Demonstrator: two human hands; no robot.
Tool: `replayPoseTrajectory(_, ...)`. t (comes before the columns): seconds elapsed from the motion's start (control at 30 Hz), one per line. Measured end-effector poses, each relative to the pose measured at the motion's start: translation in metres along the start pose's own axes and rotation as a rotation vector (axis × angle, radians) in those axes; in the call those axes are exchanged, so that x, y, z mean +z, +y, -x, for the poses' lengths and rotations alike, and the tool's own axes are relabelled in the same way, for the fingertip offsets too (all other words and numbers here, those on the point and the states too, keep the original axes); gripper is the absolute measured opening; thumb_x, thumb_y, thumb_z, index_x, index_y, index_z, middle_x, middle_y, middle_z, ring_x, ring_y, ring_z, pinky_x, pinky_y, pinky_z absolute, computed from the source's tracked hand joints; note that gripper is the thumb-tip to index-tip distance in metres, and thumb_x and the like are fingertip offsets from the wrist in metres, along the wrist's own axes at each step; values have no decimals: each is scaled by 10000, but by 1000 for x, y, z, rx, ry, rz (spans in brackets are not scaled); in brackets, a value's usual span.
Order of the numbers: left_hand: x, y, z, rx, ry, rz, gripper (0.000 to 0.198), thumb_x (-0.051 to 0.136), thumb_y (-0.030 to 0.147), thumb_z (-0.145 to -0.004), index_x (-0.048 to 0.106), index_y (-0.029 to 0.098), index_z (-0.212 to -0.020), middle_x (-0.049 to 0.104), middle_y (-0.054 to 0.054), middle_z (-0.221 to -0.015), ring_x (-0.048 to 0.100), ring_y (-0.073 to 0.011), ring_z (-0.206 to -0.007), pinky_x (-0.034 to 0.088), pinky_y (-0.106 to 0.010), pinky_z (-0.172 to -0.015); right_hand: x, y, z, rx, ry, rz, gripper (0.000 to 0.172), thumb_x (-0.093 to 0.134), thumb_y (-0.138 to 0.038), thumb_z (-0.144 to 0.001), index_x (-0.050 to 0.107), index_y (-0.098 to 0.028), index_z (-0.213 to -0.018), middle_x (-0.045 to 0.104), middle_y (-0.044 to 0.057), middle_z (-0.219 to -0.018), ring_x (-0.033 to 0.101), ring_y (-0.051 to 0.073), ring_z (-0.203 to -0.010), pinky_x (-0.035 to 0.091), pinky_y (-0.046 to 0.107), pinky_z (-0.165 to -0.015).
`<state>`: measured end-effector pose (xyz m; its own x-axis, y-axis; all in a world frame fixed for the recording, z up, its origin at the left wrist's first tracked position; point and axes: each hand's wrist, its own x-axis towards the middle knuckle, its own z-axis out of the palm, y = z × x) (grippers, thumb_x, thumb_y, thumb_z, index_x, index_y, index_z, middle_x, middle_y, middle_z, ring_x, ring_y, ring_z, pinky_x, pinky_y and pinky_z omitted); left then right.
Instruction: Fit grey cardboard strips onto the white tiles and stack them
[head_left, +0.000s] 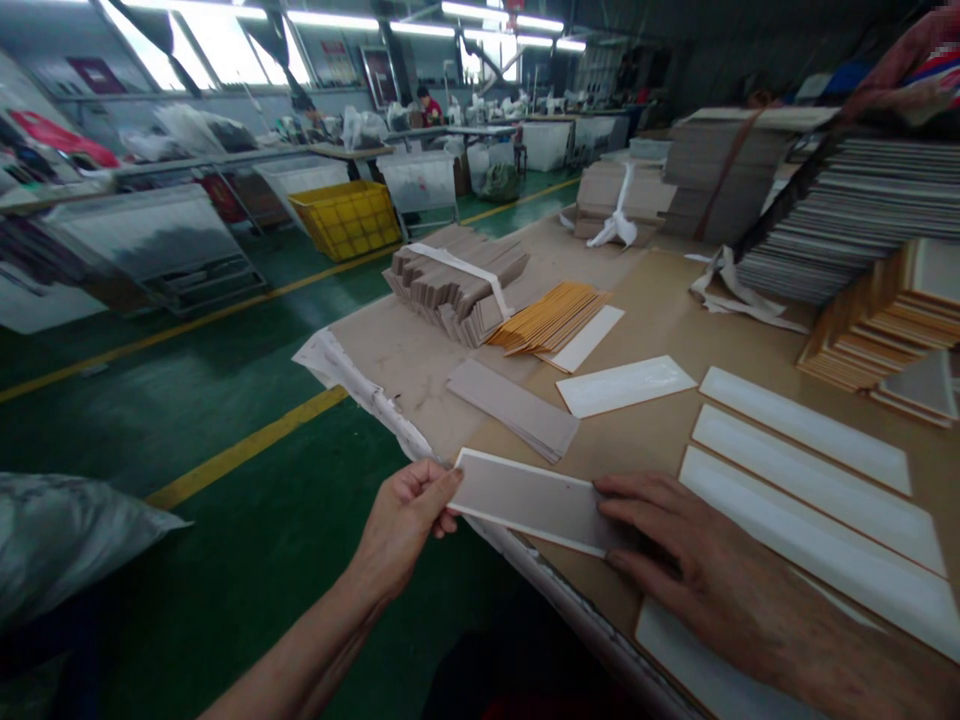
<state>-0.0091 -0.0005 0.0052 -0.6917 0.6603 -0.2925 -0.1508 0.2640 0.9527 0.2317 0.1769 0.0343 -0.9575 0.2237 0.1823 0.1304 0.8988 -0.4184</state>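
Observation:
A grey cardboard strip lies on a slightly larger white-edged panel (525, 495) at the table's near edge. Its left end is pinched between the thumb and fingers of my left hand (409, 510). My right hand (675, 545) rests over the right end, fingers on its top and edge; whether it grips or only presses, I cannot tell. Just beyond lies a short stack of grey cardboard strips (514, 405). White panels with orange edges, such as this white panel (817, 490), lie in a row under and beside my right forearm.
A tied bundle of grey strips (457, 285) and a fanned pile of orange-edged panels (555, 320) stand farther back. Tall stacks of boards (862, 210) rise at the right. Left of the table are green floor, a yellow crate (349, 220) and a plastic sack (75, 540).

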Motion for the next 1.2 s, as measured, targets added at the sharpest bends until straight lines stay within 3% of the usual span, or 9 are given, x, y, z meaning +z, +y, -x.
replayPoseTrajectory(0.23,-1,-3,-1,11,-10,0,430,744,546,-721,586,153,-651,582,27,-523,475,-71,-438,371,-172,-453,0,-5,-1,-79,22,130,280,431,-222,-1017,643,-169,-1191,595,119,-1285,556,277,-1132,537,505,-942)
replayPoseTrajectory(0.57,1,-3,-1,21,7,26,443,772,551,-678,590,150,-629,578,23,-494,476,-76,-428,365,-169,-440,-5,-21,-5,4,-46,177,233,468,-235,-1003,676,-178,-1089,625,94,-1133,513,303,-1091,453,556,-916)
replayPoseTrajectory(0.67,0,1,3,58,-1,44,410,775,518,-697,614,147,-632,592,12,-500,488,-83,-445,384,-172,-454,-19,-15,-7,20,-43,64,278,425,-256,-1032,684,-205,-1117,630,82,-1167,529,270,-1090,444,513,-945)
replayPoseTrajectory(0.83,-6,20,19,141,-47,120,346,794,459,-727,662,147,-658,655,-7,-605,578,-107,-553,482,-183,-550,-52,-1,-10,194,153,-195,365,414,-428,-1033,721,-231,-1046,658,73,-1174,582,246,-1096,451,431,-982)
replayPoseTrajectory(0.97,-9,47,25,181,-84,139,355,836,456,-689,673,143,-656,657,-6,-614,582,-108,-546,495,-180,-530,-61,-5,-14,307,-26,-451,415,561,-537,-926,711,-225,-1156,664,67,-1219,610,272,-1075,476,421,-937)
replayPoseTrajectory(1.07,-8,69,19,266,-148,94,372,835,464,-696,668,135,-643,633,-2,-569,568,-95,-523,485,-163,-524,-55,-9,-13,365,-205,-700,413,613,-559,-873,750,-207,-1041,727,36,-964,641,229,-846,487,338,-744)
replayPoseTrajectory(1.13,-4,84,13,309,-178,55,378,837,462,-696,668,128,-648,628,-4,-560,568,-90,-514,486,-158,-524,-52,-10,-10,431,-212,-850,415,647,-586,-839,761,-190,-891,704,13,-798,602,190,-718,441,304,-672)
replayPoseTrajectory(1.2,5,99,8,325,-177,80,374,855,451,-675,668,127,-674,642,-4,-592,575,-89,-516,494,-158,-516,-53,-10,-6,505,-119,-938,423,707,-597,-782,751,-177,-796,677,6,-737,563,169,-679,410,293,-662)
